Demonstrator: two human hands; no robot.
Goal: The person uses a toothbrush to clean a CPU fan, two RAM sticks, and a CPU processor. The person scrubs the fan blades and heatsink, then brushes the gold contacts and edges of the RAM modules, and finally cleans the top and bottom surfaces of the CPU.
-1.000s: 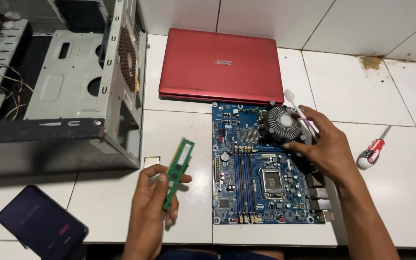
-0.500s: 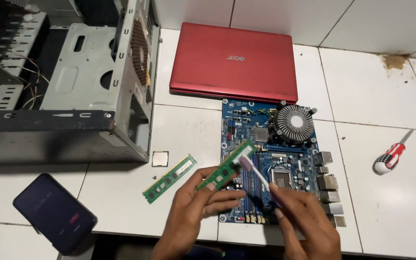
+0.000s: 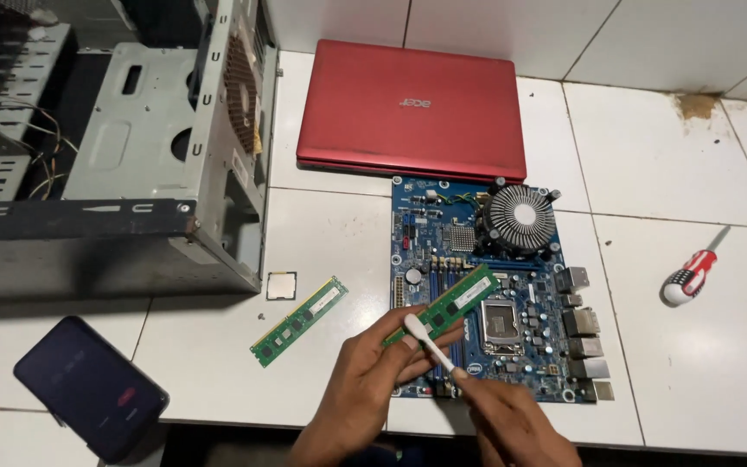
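I hold a green memory stick [image 3: 444, 306] in my left hand [image 3: 363, 374], its grip clenched on the stick's lower end so the stick tilts up to the right over the blue motherboard [image 3: 443, 233]. My right hand [image 3: 512, 425] grasps a white toothbrush [image 3: 430, 342], its head lying against the stick near my left fingertips. The motherboard lies flat on the white tiled worktop [image 3: 693, 372], a round cooler fan [image 3: 520, 216] at its upper right. A second green memory stick [image 3: 299, 321] lies left of it, beside a small square processor chip [image 3: 282, 284]. A closed red laptop [image 3: 412, 108] sits behind, an open grey computer case [image 3: 131, 156] to the left, a dark phone [image 3: 90, 386] at lower left, a red-and-white screwdriver [image 3: 693, 270] to the right.
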